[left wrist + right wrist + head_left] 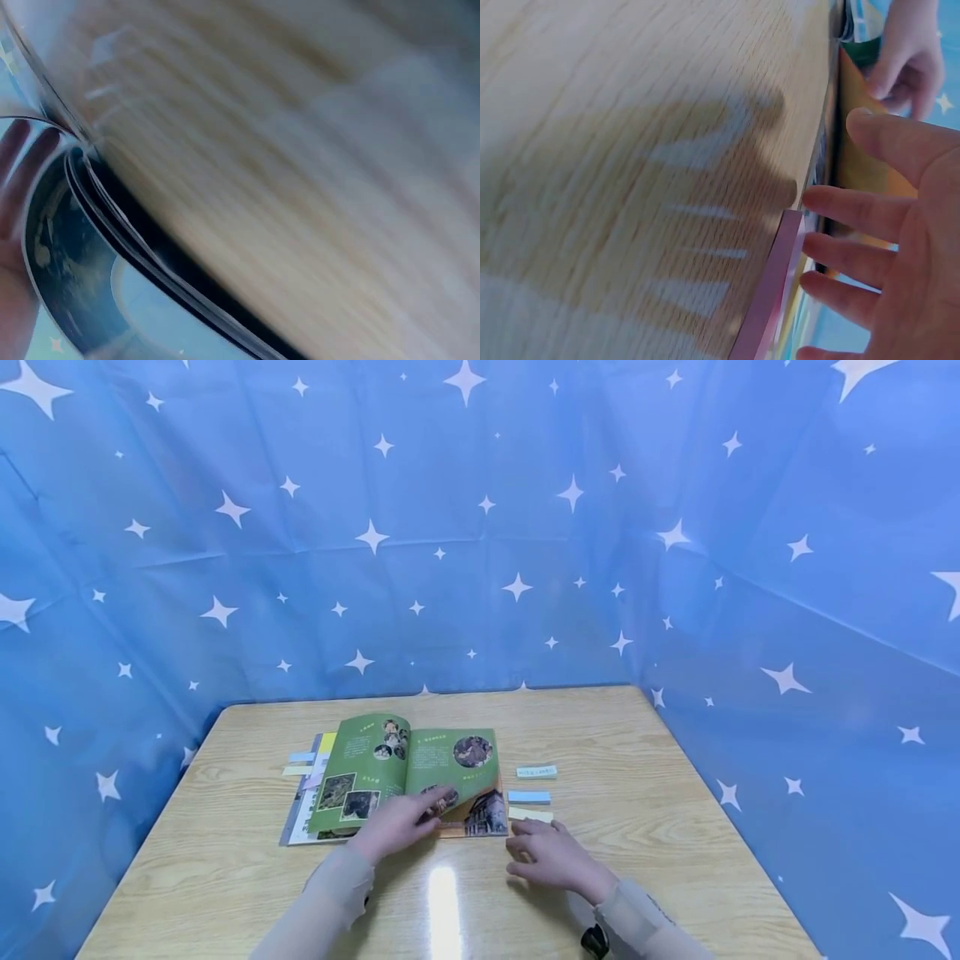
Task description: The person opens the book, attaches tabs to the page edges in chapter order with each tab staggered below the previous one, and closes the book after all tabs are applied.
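An open magazine [442, 760] with green, photo-covered pages lies on the table in the head view. My left hand [397, 822] pinches the lower edge of its right-hand page [480, 777], whose corner curls up and bares an orange page with a building photo beneath. The right wrist view also shows that left hand [911, 64] gripping the page. My right hand [555, 856], fingers spread and relaxed, hovers low by a pale yellow sticky-note pad [531, 815]. In the right wrist view, its fingertips are right at a pink-edged pad [769, 292].
A blue sticky-note pad [528, 797] and a pale one with writing [536, 772] lie right of the magazine. More sticky notes [302, 757] lie at its left, beside another booklet [296, 827] underneath. Blue star-patterned cloth [480, 568] hangs behind the wooden table [637, 760].
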### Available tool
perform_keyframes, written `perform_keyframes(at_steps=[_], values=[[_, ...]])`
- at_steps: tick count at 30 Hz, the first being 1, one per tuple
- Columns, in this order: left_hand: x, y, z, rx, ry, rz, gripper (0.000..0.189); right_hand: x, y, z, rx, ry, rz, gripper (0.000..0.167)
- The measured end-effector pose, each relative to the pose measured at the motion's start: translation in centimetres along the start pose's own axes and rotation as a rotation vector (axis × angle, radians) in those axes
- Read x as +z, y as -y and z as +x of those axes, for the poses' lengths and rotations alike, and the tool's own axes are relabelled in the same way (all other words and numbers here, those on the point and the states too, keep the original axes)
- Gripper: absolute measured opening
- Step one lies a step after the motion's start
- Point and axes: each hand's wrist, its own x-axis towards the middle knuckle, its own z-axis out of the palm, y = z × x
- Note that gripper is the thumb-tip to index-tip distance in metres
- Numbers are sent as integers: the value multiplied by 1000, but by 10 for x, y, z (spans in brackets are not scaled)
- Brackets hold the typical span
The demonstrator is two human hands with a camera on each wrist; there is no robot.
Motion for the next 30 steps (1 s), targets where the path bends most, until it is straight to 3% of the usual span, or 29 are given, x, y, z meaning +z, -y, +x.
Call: perform_keyframes(at_steps=[6, 9, 11, 13, 18, 23, 30], values=[[-7, 1, -3, 116, -230, 150, 85, 1, 2, 3, 5, 23, -7, 48], [-9, 2, -6, 201, -359, 246, 79, 2, 3, 3, 4, 35, -15, 51], [-11, 2, -7, 223, -433, 282, 74, 3, 5, 3, 3, 42, -18, 52], [-14, 1, -10, 191, -459, 304, 73, 3, 6, 4, 9, 50, -22, 52], [-19, -5, -5, 17, -439, 221, 84, 2, 6, 5, 20, 59, -23, 52], [-19, -11, 1, -102, -416, 107, 83, 1, 5, 6, 7, 62, -27, 52], [-18, -17, -2, -294, -422, -120, 90, 3, 6, 6, 2, 76, -8, 52]])
